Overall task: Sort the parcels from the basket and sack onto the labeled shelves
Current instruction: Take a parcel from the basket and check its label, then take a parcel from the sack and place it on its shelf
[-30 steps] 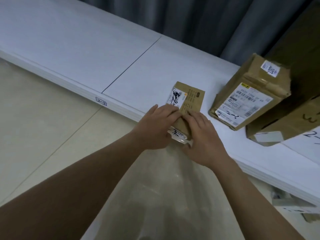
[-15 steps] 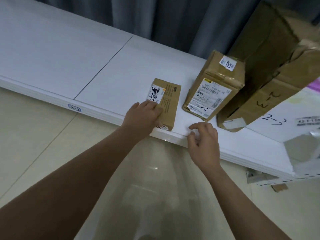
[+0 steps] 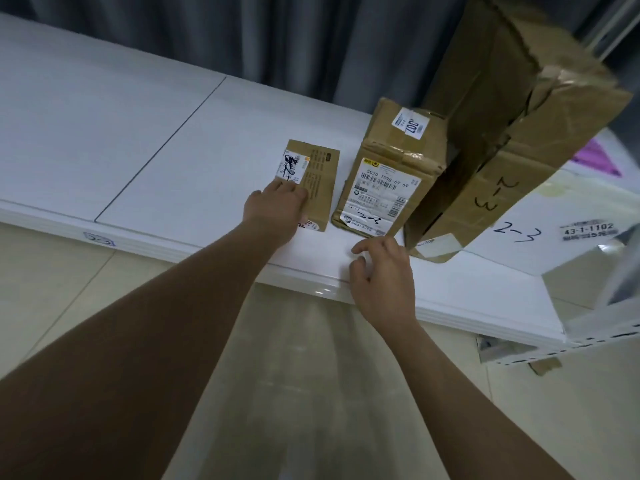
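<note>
Parcels: three brown cardboard ones on the white shelf point(image 3: 145, 140), plus one white mailer point(image 3: 540, 237) marked 2-3 at right. Small flat parcel point(image 3: 317, 183), white label scrawled in black, lying near the front edge, just beside the mid-sized parcel point(image 3: 384, 174); tall parcel point(image 3: 502, 133) leaning behind. Left hand point(image 3: 277, 209) resting flat on the small parcel, grip relaxed, fingers straight. Right hand point(image 3: 384, 275) hovering at the shelf edge, loosely curled, holding nothing.

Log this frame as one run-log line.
left hand: rests on small brown cardboard parcel | right hand: empty, over white shelf edge | parcel: flat on shelf
</note>
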`<state>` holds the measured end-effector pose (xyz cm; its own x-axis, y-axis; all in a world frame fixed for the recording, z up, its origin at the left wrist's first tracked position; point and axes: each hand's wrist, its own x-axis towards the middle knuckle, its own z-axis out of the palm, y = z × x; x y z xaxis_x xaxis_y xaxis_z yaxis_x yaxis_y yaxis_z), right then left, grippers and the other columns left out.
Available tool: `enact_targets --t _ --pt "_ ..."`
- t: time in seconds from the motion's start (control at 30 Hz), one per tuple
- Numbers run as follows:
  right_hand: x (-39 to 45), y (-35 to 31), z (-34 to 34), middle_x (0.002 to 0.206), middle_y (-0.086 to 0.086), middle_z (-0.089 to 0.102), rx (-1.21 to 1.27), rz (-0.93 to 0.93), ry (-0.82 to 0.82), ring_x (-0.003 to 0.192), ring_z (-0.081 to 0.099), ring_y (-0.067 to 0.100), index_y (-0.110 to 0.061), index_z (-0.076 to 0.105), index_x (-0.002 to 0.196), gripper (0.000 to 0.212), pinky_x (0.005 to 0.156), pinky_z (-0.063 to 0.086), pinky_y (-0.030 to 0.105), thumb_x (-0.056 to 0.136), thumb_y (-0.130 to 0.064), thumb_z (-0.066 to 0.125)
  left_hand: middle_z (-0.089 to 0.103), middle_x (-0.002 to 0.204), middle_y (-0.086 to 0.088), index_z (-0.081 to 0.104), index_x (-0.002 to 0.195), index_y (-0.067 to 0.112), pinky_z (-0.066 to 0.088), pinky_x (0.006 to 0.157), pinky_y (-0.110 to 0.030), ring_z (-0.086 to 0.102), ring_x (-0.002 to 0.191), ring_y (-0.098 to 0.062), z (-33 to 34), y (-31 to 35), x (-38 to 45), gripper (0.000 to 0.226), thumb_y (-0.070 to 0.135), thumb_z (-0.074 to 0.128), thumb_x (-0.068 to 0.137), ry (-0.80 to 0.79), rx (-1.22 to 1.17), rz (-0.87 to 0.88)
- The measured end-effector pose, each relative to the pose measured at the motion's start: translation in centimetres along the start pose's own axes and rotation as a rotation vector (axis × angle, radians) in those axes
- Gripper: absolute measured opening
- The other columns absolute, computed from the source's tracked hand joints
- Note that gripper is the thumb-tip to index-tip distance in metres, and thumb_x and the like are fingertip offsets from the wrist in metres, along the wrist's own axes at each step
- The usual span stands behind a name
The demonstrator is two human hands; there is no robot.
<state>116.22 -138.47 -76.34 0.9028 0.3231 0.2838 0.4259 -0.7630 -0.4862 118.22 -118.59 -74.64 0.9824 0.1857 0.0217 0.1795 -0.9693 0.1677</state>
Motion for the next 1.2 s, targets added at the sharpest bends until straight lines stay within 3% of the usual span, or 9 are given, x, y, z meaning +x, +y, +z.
enact_targets --t 0.17,0.27,0.37,0.5,0.6,0.7,0.83,1.0,1.2 --pt "-0.6 -1.0 0.1 0.11 0.006 0.059 0.048 -0.053 -0.005 0.108 0.049 0.023 -0.01 0.068 0.103 0.02 0.084 0.034 0.026 0.089 -0.007 0.055 0.028 0.152 -0.008 0.031 0.144 0.017 0.032 0.107 -0.047 0.022 0.14 -0.03 0.4 -0.4 -0.6 0.049 0.023 0.046 0.098 -0.029 -0.05 -0.018" --pt "-1.2 -2.4 0.5 0.108 0.004 0.058 0.091 -0.121 -0.038 0.106 0.047 0.02 -0.012 0.068 0.101 0.019 0.083 0.031 0.023 0.088 -0.006 0.055 0.016 0.159 -0.008 0.021 0.151 0.016 0.022 0.113 -0.048 0.016 0.144 -0.031 0.4 -1.6 -3.3 0.059 0.027 0.046 0.099 0.042 -0.202 -0.051" --pt "-1.6 -4.5 1.7 0.105 0.003 0.06 0.103 -0.25 -0.106 0.101 0.047 0.019 -0.011 0.068 0.099 0.02 0.081 0.03 0.02 0.087 -0.006 0.053 0.023 0.158 -0.008 0.027 0.15 0.016 0.018 0.116 -0.043 0.023 0.144 -0.028 0.5 -4.4 -7.8 0.054 0.027 0.045 0.101 0.118 -0.289 -0.084" --pt "-1.3 -9.9 4.7 0.096 0.006 0.063 0.046 -0.507 -0.223 0.091 0.054 0.026 -0.01 0.069 0.092 0.023 0.077 0.039 0.03 0.083 -0.01 0.048 0.06 0.114 -0.015 0.059 0.122 0.009 0.045 0.084 -0.043 0.055 0.102 -0.034 0.3 -9.6 -12.9 0.029 0.019 0.045 0.098 0.304 -0.247 -0.096" --pt "-1.0 -14.5 7.1 0.087 0.005 0.063 -0.004 -0.682 -0.334 0.083 0.054 0.027 -0.01 0.068 0.09 0.032 0.07 0.044 0.034 0.083 -0.019 0.038 0.062 0.089 -0.007 0.059 0.108 0.011 0.043 0.067 -0.037 0.057 0.082 -0.029 -1.0 -13.4 -15.5 0.023 0.023 0.041 0.1 0.275 -0.299 -0.247" --pt "-0.9 -19.2 8.1 0.092 0.002 0.063 -0.007 -0.669 -0.482 0.09 0.054 0.025 -0.011 0.068 0.095 0.019 0.07 0.041 0.032 0.089 -0.012 0.049 0.065 0.089 -0.005 0.053 0.114 0.017 0.042 0.063 -0.033 0.06 0.081 -0.029 -3.2 -17.1 -19.1 0.025 0.03 0.035 0.102 0.166 -0.328 -0.455" --pt "-1.4 -27.9 7.1 0.099 -0.002 0.059 -0.047 -0.655 -0.758 0.098 0.052 0.019 -0.015 0.065 0.101 0.017 0.074 0.038 0.029 0.092 -0.013 0.051 0.063 0.107 -0.01 0.047 0.126 0.02 0.036 0.07 -0.029 0.06 0.094 -0.031 -9.8 -21.1 -25.2 0.029 0.027 0.033 0.101 0.02 -0.364 -0.679" --pt "-2.5 -39.8 2.5 0.099 0.001 0.063 -0.03 -0.666 -0.997 0.097 0.058 0.02 -0.016 0.066 0.095 0.015 0.08 0.05 0.032 0.09 -0.011 0.053 0.06 0.121 -0.009 0.043 0.132 0.022 0.037 0.076 -0.03 0.057 0.106 -0.03 -21.9 -24.1 -33.3 0.033 0.025 0.034 0.101 -0.083 -0.361 -0.95" --pt "-4.2 -54.0 -8.2 0.098 -0.002 0.062 -0.095 -0.752 -1.181 0.086 0.058 0.013 -0.019 0.065 0.097 0.015 0.067 0.042 0.019 0.095 -0.015 0.05 0.053 0.132 -0.007 0.043 0.134 0.019 0.039 0.085 -0.031 0.053 0.117 -0.027 -38.5 -25.5 -44.3 0.036 0.026 0.033 0.101 -0.299 -0.41 -1.206"
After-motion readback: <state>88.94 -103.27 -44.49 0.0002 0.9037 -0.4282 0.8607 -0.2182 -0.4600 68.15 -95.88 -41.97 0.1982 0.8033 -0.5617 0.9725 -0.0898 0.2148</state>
